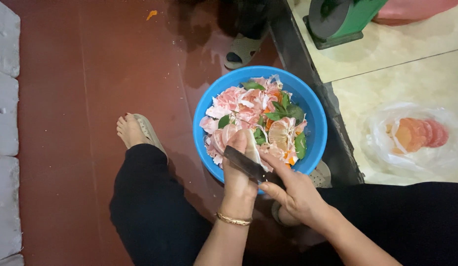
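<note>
Head view shows your left hand (237, 170) gripping a fruit piece (252, 149) above the blue basin (315, 129) of peels; your right hand (298, 192) grips the knife (246, 163), whose blade touches your left fingers, so a slip could cut you. Rightward, bagged fruit segments (416, 134) lie on the tiled floor

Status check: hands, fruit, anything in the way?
Left hand grips fruit piece. Right hand holds knife against it. Blue basin of peels directly below.
</note>
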